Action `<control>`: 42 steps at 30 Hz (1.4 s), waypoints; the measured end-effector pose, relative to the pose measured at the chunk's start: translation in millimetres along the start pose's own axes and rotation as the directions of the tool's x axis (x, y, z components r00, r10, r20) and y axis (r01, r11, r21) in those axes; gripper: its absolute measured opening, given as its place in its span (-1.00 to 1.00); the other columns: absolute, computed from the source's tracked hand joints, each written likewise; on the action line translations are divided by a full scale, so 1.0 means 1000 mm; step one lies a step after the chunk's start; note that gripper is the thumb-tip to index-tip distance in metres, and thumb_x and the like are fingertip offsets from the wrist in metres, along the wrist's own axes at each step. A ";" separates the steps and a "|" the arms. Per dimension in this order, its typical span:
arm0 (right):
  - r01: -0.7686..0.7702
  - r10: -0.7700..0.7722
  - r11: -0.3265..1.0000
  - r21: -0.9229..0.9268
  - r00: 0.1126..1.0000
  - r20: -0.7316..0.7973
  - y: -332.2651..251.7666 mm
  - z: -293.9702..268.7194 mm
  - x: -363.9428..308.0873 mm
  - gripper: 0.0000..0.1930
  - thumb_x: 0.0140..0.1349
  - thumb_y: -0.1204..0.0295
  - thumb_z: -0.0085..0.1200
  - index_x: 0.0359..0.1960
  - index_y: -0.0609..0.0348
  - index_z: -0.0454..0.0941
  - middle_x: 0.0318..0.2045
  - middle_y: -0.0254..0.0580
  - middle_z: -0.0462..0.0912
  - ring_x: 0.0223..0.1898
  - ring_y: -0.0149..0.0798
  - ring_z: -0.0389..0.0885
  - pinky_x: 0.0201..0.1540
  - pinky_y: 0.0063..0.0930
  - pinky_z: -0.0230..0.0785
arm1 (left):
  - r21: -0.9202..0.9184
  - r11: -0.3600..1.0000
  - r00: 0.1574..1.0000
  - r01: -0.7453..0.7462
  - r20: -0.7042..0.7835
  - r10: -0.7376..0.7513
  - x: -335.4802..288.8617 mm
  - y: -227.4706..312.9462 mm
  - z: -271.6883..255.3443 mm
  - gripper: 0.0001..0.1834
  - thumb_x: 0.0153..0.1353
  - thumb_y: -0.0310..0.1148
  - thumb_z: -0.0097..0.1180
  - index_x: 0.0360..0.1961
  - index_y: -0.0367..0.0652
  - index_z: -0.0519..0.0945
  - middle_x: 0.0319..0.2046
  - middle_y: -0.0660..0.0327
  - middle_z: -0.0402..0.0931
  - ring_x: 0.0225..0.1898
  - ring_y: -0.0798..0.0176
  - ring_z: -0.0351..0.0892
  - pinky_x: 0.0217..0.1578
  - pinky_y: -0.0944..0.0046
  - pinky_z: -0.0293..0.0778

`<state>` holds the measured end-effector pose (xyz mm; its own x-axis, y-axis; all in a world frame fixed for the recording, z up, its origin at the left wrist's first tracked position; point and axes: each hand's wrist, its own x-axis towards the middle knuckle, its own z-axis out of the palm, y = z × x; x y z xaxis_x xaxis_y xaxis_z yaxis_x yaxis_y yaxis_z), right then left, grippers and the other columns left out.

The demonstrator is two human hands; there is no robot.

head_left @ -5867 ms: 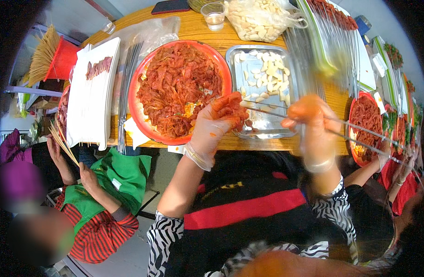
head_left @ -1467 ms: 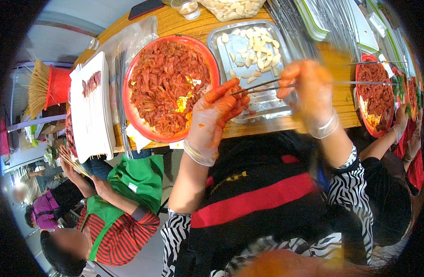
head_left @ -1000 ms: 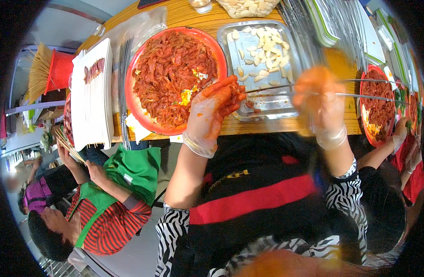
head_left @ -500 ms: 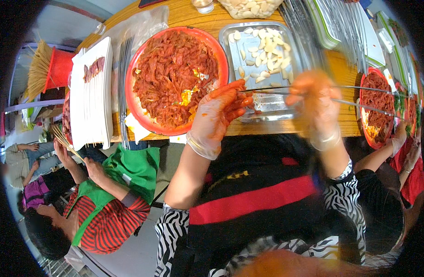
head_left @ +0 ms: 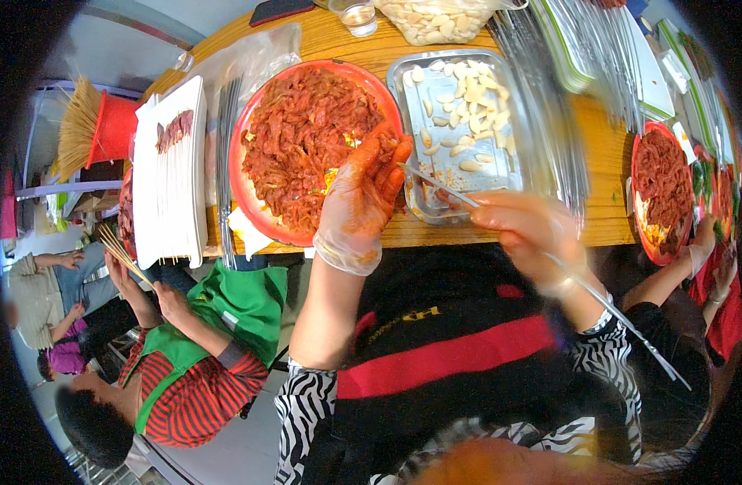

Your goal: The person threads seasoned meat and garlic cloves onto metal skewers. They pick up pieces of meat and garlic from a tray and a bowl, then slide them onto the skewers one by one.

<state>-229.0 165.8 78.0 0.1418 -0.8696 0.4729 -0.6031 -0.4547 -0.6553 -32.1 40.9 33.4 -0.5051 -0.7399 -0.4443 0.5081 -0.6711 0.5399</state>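
My left hand (head_left: 356, 198), in a clear glove stained red, is closed above the right rim of a red-rimmed round tray (head_left: 235, 153) heaped with red marinated meat strips (head_left: 306, 121). Its curled fingers pinch what looks like a bit of that meat, mostly hidden. My gloved right hand (head_left: 532, 234), slightly blurred, grips thin metal skewers (head_left: 629, 325). Their tips point left and end at my left fingers, while the long ends run down past my right wrist. Behind the hands lies a metal tray (head_left: 497, 174) with pale garlic slices (head_left: 476, 97).
At left, a white tray (head_left: 195, 178) holds skewered meat; dark metal skewers (head_left: 228, 153) lie beside it. A bag of garlic slices (head_left: 443, 26) and a small cup (head_left: 359, 18) stand at the back. More skewers (head_left: 548, 105) lie right. A co-worker (head_left: 197, 380) in a green apron holds wooden sticks.
The skewers, held across toward the right before, now slant down to the right past my right wrist. My right hand has dropped lower; my left has shifted slightly left over the meat tray.
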 end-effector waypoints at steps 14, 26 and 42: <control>0.106 -0.107 0.991 -0.077 0.994 -0.008 0.007 0.007 -0.008 -0.82 0.23 0.33 0.00 -0.22 0.09 0.55 -0.19 -0.07 0.63 -0.43 -0.10 0.62 -0.46 -0.40 0.47 | -0.067 0.998 0.997 0.020 0.069 -0.016 0.007 -0.006 -0.001 -0.65 0.27 -0.29 -0.01 0.05 -0.14 0.46 -0.07 0.26 0.54 0.02 0.31 0.48 -0.24 0.47 0.50; 0.136 -0.136 0.977 -0.166 0.991 0.009 0.009 0.010 -0.009 -0.64 0.03 0.38 0.19 -0.08 0.00 0.48 -0.11 -0.26 0.58 -0.42 -0.22 0.62 -0.48 -0.42 0.48 | -0.240 0.962 0.977 0.126 0.199 -0.078 0.010 -0.005 -0.007 -0.65 0.28 -0.37 -0.06 0.08 -0.21 0.41 0.02 0.15 0.47 0.03 0.21 0.46 -0.03 0.29 0.45; 0.115 -0.118 0.985 -0.130 0.993 -0.012 0.011 0.019 -0.008 -0.68 0.05 0.43 0.19 -0.11 0.08 0.48 -0.16 -0.19 0.59 -0.39 -0.19 0.63 -0.45 -0.41 0.48 | 0.143 0.961 0.969 -0.237 -0.040 0.245 0.004 -0.017 0.011 -0.66 0.26 -0.38 -0.04 0.02 -0.33 0.45 -0.08 0.06 0.51 -0.05 0.17 0.51 0.03 0.21 0.44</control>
<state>-221.8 164.5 56.0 0.2021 -0.8075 0.5542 -0.6799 -0.5229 -0.5141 -50.7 50.0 30.0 -0.3366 -0.8831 -0.3268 0.5079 -0.4625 0.7267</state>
